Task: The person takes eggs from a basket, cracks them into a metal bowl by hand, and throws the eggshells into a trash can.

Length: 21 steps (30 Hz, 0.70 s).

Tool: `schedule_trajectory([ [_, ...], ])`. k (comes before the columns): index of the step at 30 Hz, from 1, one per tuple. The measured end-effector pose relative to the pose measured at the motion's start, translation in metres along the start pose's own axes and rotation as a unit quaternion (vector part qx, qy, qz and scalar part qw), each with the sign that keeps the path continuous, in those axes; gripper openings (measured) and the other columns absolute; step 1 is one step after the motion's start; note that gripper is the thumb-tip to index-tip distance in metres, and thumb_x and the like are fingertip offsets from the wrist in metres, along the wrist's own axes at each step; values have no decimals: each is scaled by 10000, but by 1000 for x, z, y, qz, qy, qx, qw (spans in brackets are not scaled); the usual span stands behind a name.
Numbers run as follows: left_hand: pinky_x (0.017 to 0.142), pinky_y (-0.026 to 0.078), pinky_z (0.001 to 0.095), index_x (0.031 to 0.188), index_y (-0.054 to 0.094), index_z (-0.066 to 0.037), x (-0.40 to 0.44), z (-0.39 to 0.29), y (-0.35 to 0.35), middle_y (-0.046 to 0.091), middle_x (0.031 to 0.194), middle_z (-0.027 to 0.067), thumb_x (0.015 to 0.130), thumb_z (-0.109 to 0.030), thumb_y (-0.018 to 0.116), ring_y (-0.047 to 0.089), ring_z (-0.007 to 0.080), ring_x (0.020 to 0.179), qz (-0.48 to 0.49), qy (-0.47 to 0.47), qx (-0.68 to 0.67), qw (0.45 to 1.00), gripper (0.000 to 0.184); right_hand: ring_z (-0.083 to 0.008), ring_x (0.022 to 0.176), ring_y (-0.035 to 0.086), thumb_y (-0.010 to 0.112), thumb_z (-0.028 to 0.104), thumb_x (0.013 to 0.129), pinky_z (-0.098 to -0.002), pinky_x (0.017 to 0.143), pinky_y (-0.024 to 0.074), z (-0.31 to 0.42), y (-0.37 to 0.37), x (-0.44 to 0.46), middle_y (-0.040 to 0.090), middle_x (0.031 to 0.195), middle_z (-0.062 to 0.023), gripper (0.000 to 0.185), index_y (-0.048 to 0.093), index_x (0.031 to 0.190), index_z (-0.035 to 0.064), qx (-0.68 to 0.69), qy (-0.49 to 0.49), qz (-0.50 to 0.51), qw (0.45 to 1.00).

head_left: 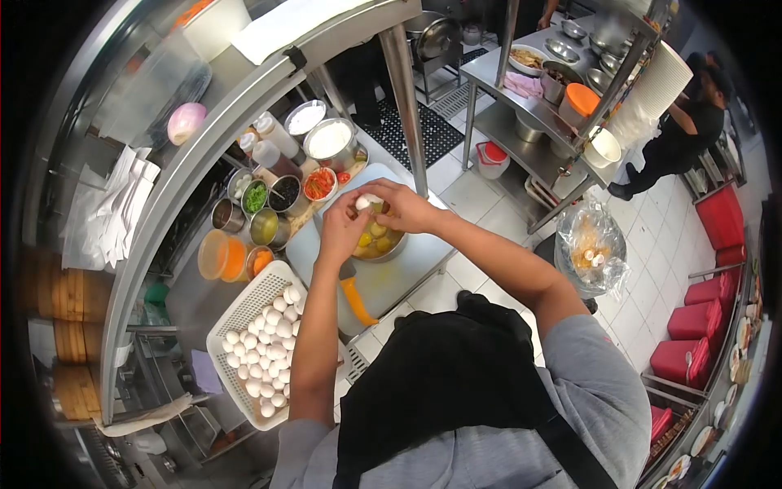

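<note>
A white egg (366,201) is between the fingertips of both my hands, above a metal bowl (391,253) of cracked eggs with several yellow yolks showing. My left hand (342,224) closes on the egg from the left, and my right hand (405,208) grips it from the right. Whether its shell is split cannot be made out. The bowl stands on a pale cutting board (383,289), partly hidden by my hands. A knife with an orange handle (356,301) lies beside my left forearm. A white plastic basket (218,334) full of eggs is left of that arm.
Small containers of chopped green onion (256,196) and sliced red vegetables (319,184) stand left of the board, near squeeze bottles (277,134). A steel shelf post (405,106) rises behind. Right of me is a plastic-lined bin (590,244); another person (688,134) stands farther off.
</note>
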State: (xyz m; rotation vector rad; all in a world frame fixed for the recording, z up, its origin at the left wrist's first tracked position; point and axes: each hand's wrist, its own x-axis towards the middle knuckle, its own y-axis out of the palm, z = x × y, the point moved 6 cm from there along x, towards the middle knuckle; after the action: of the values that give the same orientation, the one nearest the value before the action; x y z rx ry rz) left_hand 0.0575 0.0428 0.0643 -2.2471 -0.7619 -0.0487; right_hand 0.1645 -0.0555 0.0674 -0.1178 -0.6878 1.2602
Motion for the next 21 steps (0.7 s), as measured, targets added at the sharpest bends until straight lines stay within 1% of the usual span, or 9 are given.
schedule_trajectory([
  [2,618,504,288,1241,538,1,8,10,12,648,908,142,870,-67,606,627,156,727,23,-51,-139,989,383,-289,908,636,664,46,770,-337,748,545,-7,-13,-6,586,1141,-141,463,567,1222,30,8,59,-50,997],
  [4,528,516,276,1222,534,16,13,2,20,660,952,136,917,-145,609,624,144,665,51,-147,-352,923,353,-235,863,641,691,79,785,-306,712,540,-11,-29,-22,600,1094,-140,455,572,1222,32,24,72,-114,991],
  [6,513,541,309,1183,543,-6,13,5,22,668,937,137,939,-314,586,627,158,650,28,-224,-416,881,395,-196,850,633,702,80,778,-295,701,532,-15,-65,-54,605,1066,-128,453,582,1212,33,60,93,-231,967],
  [8,531,552,319,1146,559,-33,14,25,30,652,887,114,947,-449,528,624,165,658,27,-272,-491,827,462,-208,857,619,662,63,787,-290,715,526,11,-123,-104,607,1057,-113,414,595,1196,57,-53,58,-338,938],
  [11,576,541,339,1108,554,-35,13,31,37,599,832,78,946,-500,514,597,166,683,37,-298,-549,780,494,-294,1011,614,644,19,764,-353,892,487,5,-203,-210,610,1130,-140,483,562,1236,80,-199,154,-442,861],
  [13,589,538,345,1107,549,-35,12,23,35,591,824,74,950,-502,507,591,166,692,37,-298,-553,777,494,-365,1186,526,624,-24,750,-451,1004,424,14,-236,-263,549,1284,-189,534,529,1269,58,-381,229,-408,797],
  [16,608,537,349,1115,536,-32,13,-3,52,589,835,74,962,-501,489,583,167,703,62,-316,-541,777,495,-364,1134,538,628,-40,738,-443,999,433,31,-230,-282,548,1251,-178,529,542,1247,72,-491,213,-425,730],
  [19,622,546,362,1155,515,-25,10,-34,91,585,883,78,981,-533,422,585,167,741,139,-305,-552,763,545,-302,1080,560,673,8,792,-395,921,489,10,-154,-227,550,1234,-129,465,553,1230,106,-109,285,-329,894],
  [21,654,544,368,1184,509,-23,8,-49,110,587,923,92,977,-556,406,592,181,778,156,-305,-557,757,581,-333,1100,536,729,109,792,-424,951,464,48,-96,-160,525,1282,-133,522,522,1270,81,-121,122,-206,963],
])
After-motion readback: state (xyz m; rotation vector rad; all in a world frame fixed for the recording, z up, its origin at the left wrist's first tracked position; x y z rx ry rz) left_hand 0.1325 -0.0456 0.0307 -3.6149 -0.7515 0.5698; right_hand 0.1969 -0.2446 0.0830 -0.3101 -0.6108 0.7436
